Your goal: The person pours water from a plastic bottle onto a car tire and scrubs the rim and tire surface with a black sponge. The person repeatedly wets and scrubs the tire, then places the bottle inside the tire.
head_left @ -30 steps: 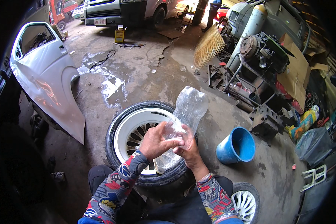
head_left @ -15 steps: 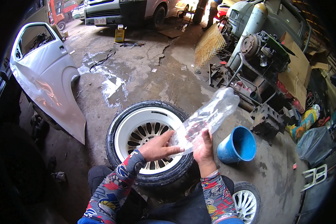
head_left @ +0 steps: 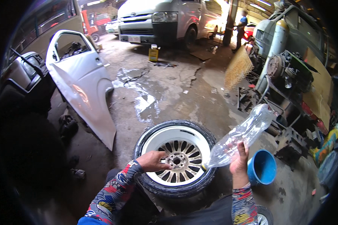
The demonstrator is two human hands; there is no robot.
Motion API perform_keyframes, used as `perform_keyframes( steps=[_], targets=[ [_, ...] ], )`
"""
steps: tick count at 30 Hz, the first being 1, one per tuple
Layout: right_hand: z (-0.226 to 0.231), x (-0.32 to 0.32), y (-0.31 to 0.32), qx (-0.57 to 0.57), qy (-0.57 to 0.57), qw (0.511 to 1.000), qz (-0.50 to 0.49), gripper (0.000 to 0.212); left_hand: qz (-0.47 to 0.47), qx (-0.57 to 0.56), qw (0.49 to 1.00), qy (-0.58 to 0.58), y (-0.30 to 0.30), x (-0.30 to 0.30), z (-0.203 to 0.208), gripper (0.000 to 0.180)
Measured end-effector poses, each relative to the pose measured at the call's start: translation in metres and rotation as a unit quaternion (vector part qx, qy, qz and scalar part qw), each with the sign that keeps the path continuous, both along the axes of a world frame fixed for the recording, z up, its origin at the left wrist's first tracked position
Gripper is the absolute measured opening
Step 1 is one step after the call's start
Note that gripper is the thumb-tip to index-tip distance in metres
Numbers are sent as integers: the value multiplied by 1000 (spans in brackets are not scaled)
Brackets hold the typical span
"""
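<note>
My right hand (head_left: 239, 161) is wrapped around a large clear plastic bottle (head_left: 234, 140). The bottle is tilted, its base up to the right and its yellowish cap end (head_left: 204, 167) low over the wheel's right edge. My left hand (head_left: 153, 162) holds nothing; its thumb and fingers are apart over the left part of the rim. Beneath both hands lies a wheel (head_left: 162, 131) with a white, many-spoked rim, its black tire (head_left: 146, 141) around it. A blue bucket (head_left: 262, 167) stands just right of my right hand.
A dented white car door panel (head_left: 84, 80) stands at the left. Farther off are a yellow container (head_left: 153, 53), a silver van (head_left: 150, 18) and a person (head_left: 240, 32). Engine parts (head_left: 287, 71) and a gas cylinder (head_left: 276, 48) crowd the right. A second wheel (head_left: 264, 215) is partly visible near my right forearm.
My left hand has let go of the bottle and moved left of it. My right hand alone now holds it, with the cap end showing. The whole view has shifted.
</note>
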State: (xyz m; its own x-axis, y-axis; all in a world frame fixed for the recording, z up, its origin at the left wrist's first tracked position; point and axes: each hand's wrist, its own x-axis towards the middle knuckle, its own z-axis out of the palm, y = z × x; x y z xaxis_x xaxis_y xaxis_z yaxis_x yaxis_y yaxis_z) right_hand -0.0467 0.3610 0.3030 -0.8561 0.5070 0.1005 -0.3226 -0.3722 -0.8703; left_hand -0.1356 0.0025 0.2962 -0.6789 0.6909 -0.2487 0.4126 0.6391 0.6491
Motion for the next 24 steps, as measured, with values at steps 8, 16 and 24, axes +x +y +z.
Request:
perform_keyframes(
  steps=[8,16,24],
  targets=[
    [7,26,29,7,28,998,-47,99,189,1,975,117,-6,35,-45,36],
    [21,50,35,-107,47,987,-114,73,-60,-192,980,6,25,23,-78,73],
    [12,66,48,-214,-97,959,-157,92,-104,-154,983,8,33,25,-91,67]
  ],
)
